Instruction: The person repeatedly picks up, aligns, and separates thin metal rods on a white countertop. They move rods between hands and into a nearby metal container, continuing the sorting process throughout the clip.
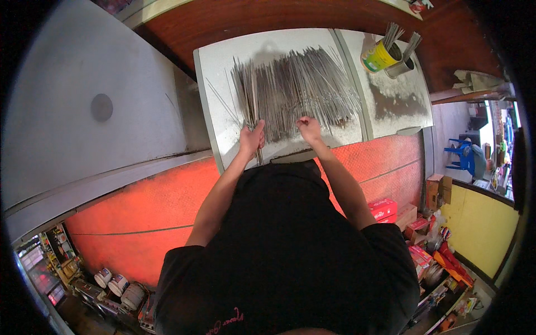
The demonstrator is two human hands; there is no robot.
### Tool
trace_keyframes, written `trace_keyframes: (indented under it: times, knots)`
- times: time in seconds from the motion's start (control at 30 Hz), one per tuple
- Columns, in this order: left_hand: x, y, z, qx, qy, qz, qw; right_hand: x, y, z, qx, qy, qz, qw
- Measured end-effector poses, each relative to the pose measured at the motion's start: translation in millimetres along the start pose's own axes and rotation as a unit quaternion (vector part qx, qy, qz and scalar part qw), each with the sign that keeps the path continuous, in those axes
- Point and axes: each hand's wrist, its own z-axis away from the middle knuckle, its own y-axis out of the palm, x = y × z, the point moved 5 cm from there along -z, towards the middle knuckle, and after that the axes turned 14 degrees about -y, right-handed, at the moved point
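A wide layer of thin grey rods (301, 84), like wire skewers, lies side by side on a white tabletop (220, 106). At the left end of this layer, my left hand (254, 138) is closed around a small upright bundle of the rods, thumb on top, with their lower ends sticking out below the fist. My right hand (309, 129) is at the near edge of the layer, right of the left hand. Its fingertips are pinched together over the rod ends; what they hold, if anything, is too small to make out.
At the back right stand a yellow can (377, 58) and a metal can (400, 69), both with rods in them. A few loose rods lie left of the layer. Red boxes (383, 209) and clutter are on the right; white buckets (118, 285) at the lower left.
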Motion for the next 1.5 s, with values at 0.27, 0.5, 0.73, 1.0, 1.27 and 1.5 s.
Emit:
trace_keyframes:
  times: [0.27,0.5,0.73,1.0,1.27,1.5]
  knots:
    - [7.1,-6.4,-7.2,-0.024,-0.004,-0.015,1.0,-1.5,13.3,6.8,-0.064,0.095,-0.28,0.953]
    - [3.9,-7.7,2.0,-0.012,0.002,-0.009,1.0,8.3,26.9,14.7,-0.033,0.223,-0.419,0.88]
    - [2.2,-12.2,9.6,-0.021,-0.005,-0.012,1.0,-5.1,50.9,10.8,0.01,0.179,-0.374,0.91]
    - [14.3,-23.4,-4.3,-0.034,-0.01,0.011,0.999,30.1,29.0,11.3,-0.026,-0.013,0.072,0.997]
    - [1.4,-2.7,3.2,-0.018,-0.024,-0.007,1.0,54.1,41.7,30.8,-0.106,-0.057,-0.051,0.991]
    - [4.6,-16.8,-7.9,-0.075,0.04,-0.059,0.995,149.5,74.7,67.5,0.239,-0.104,-0.017,0.965]
